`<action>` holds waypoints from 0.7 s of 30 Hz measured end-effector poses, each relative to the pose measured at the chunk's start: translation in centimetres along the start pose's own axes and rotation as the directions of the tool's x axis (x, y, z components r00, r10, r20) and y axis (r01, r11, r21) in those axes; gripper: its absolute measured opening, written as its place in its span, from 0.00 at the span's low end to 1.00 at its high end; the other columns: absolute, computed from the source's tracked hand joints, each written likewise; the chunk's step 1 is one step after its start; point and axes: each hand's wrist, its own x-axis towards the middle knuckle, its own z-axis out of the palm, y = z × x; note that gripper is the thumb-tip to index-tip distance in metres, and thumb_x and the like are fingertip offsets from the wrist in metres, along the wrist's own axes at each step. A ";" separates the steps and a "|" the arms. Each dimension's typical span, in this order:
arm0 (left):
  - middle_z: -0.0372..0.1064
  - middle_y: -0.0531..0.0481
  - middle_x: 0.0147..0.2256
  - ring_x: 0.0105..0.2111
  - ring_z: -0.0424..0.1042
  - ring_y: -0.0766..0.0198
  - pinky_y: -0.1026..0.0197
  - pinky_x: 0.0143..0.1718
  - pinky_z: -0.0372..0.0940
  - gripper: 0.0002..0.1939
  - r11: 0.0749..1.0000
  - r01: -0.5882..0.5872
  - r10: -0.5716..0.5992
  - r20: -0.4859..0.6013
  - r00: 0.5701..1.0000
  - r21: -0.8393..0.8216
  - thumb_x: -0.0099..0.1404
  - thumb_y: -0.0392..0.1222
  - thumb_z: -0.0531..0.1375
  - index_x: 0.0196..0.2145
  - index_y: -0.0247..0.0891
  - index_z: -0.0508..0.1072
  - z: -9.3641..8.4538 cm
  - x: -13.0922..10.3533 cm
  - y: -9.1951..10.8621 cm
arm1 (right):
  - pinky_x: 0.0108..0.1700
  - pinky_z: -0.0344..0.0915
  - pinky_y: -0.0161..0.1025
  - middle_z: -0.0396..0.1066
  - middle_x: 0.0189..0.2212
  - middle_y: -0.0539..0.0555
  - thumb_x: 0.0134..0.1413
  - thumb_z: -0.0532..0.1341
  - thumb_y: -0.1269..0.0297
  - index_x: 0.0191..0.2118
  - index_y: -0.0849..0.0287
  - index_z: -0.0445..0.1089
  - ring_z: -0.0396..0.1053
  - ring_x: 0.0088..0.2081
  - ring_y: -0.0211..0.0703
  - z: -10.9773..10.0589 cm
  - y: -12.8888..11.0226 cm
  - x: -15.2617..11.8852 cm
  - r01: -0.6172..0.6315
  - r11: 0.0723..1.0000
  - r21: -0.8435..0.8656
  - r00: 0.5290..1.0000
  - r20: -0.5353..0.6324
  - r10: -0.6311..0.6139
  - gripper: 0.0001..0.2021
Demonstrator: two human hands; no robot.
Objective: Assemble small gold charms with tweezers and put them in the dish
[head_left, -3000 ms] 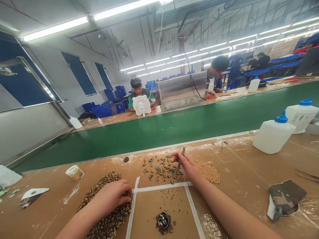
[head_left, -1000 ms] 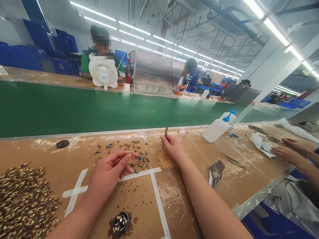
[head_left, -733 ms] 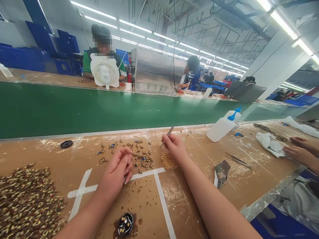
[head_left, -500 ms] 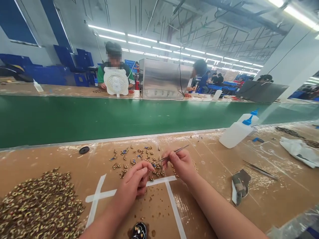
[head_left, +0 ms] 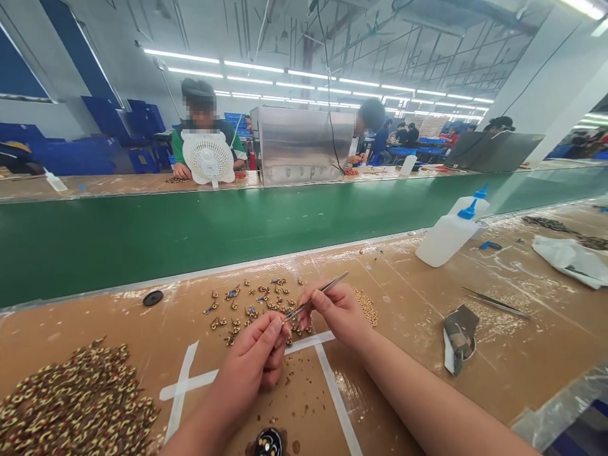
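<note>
My right hand (head_left: 332, 307) grips a pair of metal tweezers (head_left: 327, 288), whose tips point down and left to the fingertips of my left hand. Thumb and forefinger pinched, my left hand (head_left: 261, 345) is closed on something too small to make out. Behind both hands lie several small brown-and-cream pieces (head_left: 232, 293), some with blue bits. A patch of small tan beads (head_left: 365, 308) sits just beyond my right wrist. Between my forearms, near the bottom edge, stands a small black dish (head_left: 268, 441) holding something shiny.
A large heap of brown-and-cream pieces (head_left: 76, 405) covers the left. White bottles with blue nozzles (head_left: 444, 240), spare tweezers (head_left: 496, 302) and a taped dark scrap (head_left: 460, 335) lie right. Beyond runs a green belt (head_left: 190, 228); a person (head_left: 199, 114) sits behind a white fan (head_left: 208, 158).
My left thumb and forefinger have closed into a pinch, and the tweezer tips have come to them. The camera view has shifted slightly.
</note>
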 end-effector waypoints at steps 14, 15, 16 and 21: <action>0.45 0.61 0.25 0.23 0.38 0.71 0.71 0.20 0.44 0.26 0.998 0.039 -0.037 0.043 0.998 -0.054 0.70 0.66 0.67 0.34 0.39 0.69 0.4 -0.5 0.7 | 0.30 0.75 0.33 0.79 0.25 0.51 0.66 0.70 0.48 0.37 0.61 0.80 0.77 0.25 0.35 0.6 -0.7 0.2 -0.007 1.000 0.030 1.000 0.016 0.007 0.18; 0.45 0.61 0.25 0.23 0.38 0.71 0.71 0.20 0.44 0.26 0.997 0.042 -0.039 0.044 0.998 -0.058 0.70 0.66 0.67 0.34 0.39 0.69 0.4 -0.5 0.8 | 0.30 0.75 0.33 0.79 0.25 0.51 0.66 0.70 0.48 0.37 0.60 0.80 0.77 0.25 0.35 0.6 -0.7 0.1 -0.007 1.000 0.030 1.000 0.014 0.006 0.18; 0.45 0.61 0.25 0.23 0.38 0.72 0.71 0.19 0.43 0.27 0.997 0.044 -0.041 0.043 0.998 -0.065 0.70 0.66 0.68 0.34 0.39 0.69 0.5 -0.5 0.9 | 0.30 0.75 0.33 0.79 0.25 0.51 0.66 0.70 0.48 0.37 0.60 0.80 0.77 0.25 0.35 0.6 -0.8 0.1 -0.007 1.000 0.029 1.000 0.012 0.006 0.18; 0.45 0.61 0.25 0.22 0.38 0.73 0.72 0.18 0.42 0.28 0.994 0.054 -0.050 0.051 0.997 -0.099 0.65 0.66 0.71 0.32 0.39 0.68 0.9 -0.4 1.3 | 0.31 0.77 0.33 0.78 0.26 0.50 0.66 0.71 0.48 0.37 0.60 0.79 0.78 0.25 0.35 0.9 -1.1 0.2 -0.003 0.999 0.043 1.000 0.028 0.001 0.18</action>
